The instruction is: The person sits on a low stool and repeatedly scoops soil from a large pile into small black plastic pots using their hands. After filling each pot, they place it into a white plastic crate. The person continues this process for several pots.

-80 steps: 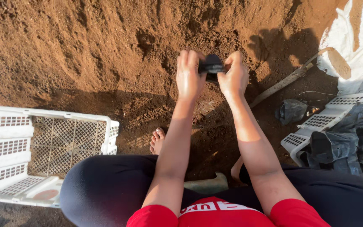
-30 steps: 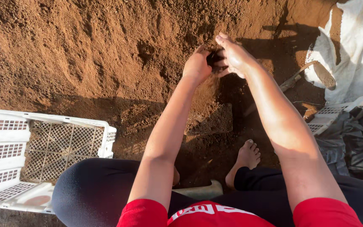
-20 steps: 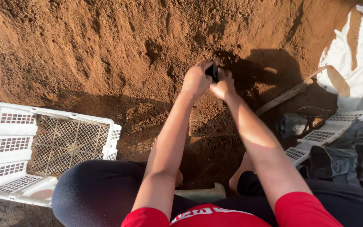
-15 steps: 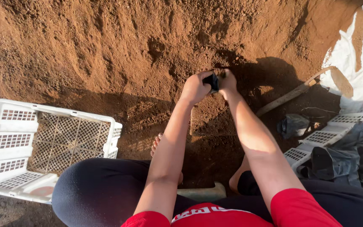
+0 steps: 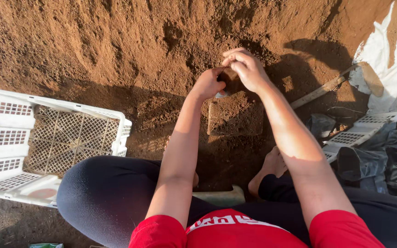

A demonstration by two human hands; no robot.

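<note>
Crate [image 5: 5,138]: white, nothing inside, left of the knees.
Bag [image 5: 229,79]: small, dark, held over the soil [image 5: 116,50]; contents hidden.
Grip: left hand [image 5: 207,84] and right hand [image 5: 246,69] are closed around it.
Change: hands are raised slightly higher than half a second ago.

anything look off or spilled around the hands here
Nothing stands out. Both hands, left and right, grip a small dark bag over the soil heap; the white crate sits upright and undamaged.
</note>
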